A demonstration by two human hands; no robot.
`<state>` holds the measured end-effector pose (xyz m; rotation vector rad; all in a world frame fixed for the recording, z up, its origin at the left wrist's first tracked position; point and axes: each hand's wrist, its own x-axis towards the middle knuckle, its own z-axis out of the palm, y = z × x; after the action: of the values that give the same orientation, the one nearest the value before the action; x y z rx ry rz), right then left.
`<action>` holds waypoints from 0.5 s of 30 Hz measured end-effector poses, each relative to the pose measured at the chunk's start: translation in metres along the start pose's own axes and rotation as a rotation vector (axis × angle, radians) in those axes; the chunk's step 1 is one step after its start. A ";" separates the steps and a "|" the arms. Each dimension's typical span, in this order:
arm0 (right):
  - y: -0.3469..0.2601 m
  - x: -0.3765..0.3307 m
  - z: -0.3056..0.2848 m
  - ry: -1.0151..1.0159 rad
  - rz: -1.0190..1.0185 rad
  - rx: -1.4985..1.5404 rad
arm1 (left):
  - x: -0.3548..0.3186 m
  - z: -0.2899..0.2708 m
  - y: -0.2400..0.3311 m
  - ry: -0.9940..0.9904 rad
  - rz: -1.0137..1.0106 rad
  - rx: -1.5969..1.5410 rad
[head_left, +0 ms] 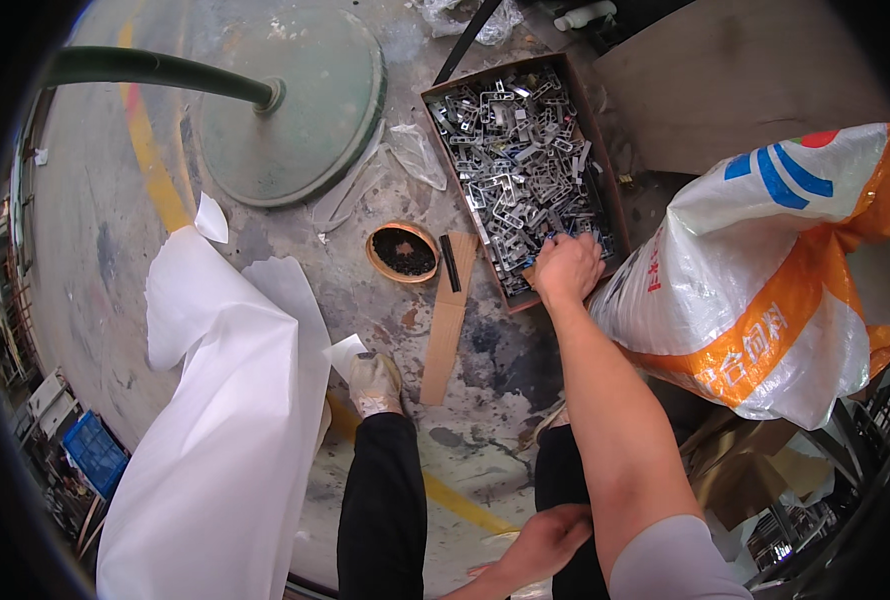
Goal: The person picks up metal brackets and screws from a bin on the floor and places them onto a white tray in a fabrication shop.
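My right hand [569,266] reaches over the near edge of a shallow brown box [613,185]. Small silver metal brackets [517,150] fill this box in a loose heap. The fingers of that hand are bent down among the brackets at the near right corner, and their tips are partly hidden. Close to my right knee, my left hand [557,537] is curled closed, away from the box. What it holds, if anything, does not show. Left of the box stands a small round orange-rimmed bowl [403,252] with little black pieces in it.
Beside the bowl lies a cardboard strip [446,340] with a black bar [451,264] on it. A white and orange woven sack [745,290] stands right of the box. White sheeting [220,430] stretches along my left. Farther off is a round green stand base [295,120].
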<state>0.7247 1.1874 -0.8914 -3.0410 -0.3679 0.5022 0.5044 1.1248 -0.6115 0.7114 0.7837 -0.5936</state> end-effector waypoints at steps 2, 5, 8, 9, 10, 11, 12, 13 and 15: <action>0.004 0.003 0.007 0.031 -0.057 0.040 | 0.000 -0.001 0.000 -0.051 0.022 -0.021; -0.005 0.009 0.011 0.028 -0.032 0.043 | 0.004 0.002 0.000 -0.058 0.011 -0.146; -0.015 0.009 0.011 -0.036 0.065 0.007 | 0.006 0.011 -0.014 -0.027 -0.001 -0.311; -0.013 0.011 0.011 -0.023 0.074 0.049 | 0.006 0.008 -0.013 -0.058 0.002 -0.187; -0.010 0.014 0.013 -0.010 0.082 0.090 | 0.006 0.006 -0.011 -0.090 0.006 -0.063; -0.010 0.013 0.014 -0.003 0.083 0.133 | 0.005 0.007 -0.010 -0.079 0.042 -0.092; -0.011 0.014 0.015 -0.011 0.067 0.171 | 0.004 0.010 -0.009 -0.068 0.080 -0.121; -0.013 0.016 0.015 -0.020 0.051 0.209 | 0.004 0.012 -0.008 -0.057 0.119 -0.151; 0.002 0.017 0.020 -0.027 0.016 0.326 | 0.007 0.007 -0.001 -0.079 0.024 -0.145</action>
<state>0.7345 1.1898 -0.9156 -2.7268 -0.2356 0.5451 0.5106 1.1173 -0.6136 0.5607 0.7358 -0.5344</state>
